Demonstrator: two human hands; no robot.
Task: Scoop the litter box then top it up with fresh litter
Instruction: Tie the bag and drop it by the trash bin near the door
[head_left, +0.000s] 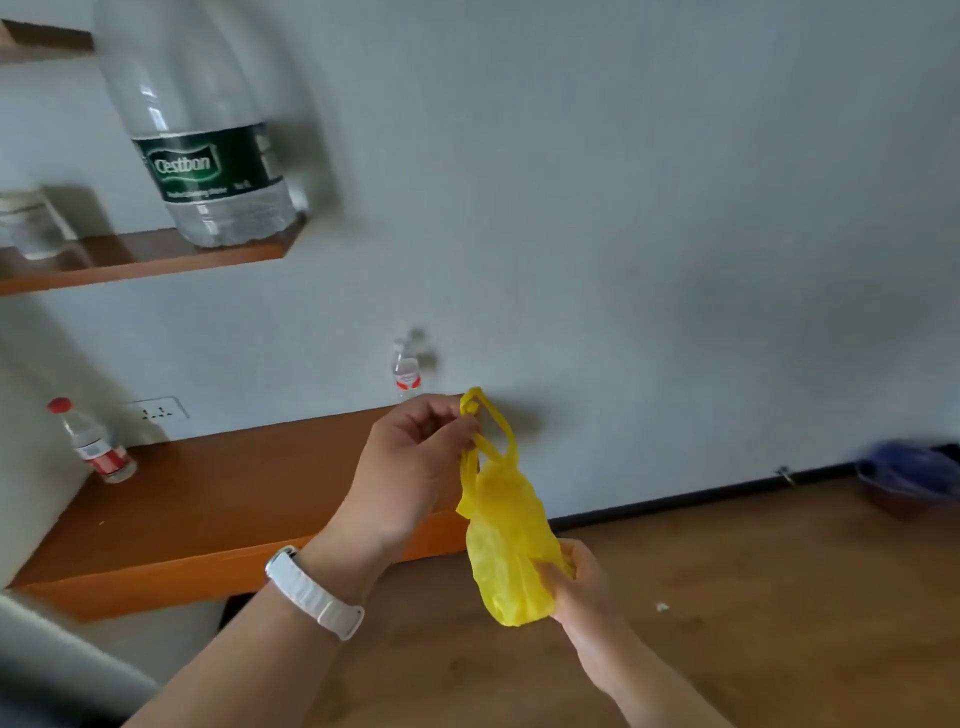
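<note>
A small yellow plastic bag (501, 525) hangs in the air in front of me, crumpled and folded up. My left hand (415, 462), with a white watch band on the wrist, pinches the bag's handle loops at the top. My right hand (574, 582) grips the bag's lower end from the right side. A blurred blue and dark container (906, 475) sits on the wooden floor by the wall at the far right; I cannot tell what it is. No scoop or litter is in view.
An orange-brown ledge (218, 499) runs along the white wall at left, with two small water bottles (96, 444) (406, 370) on it. A large water bottle (208, 135) stands on an upper shelf. A wall socket (156, 413) sits above the ledge.
</note>
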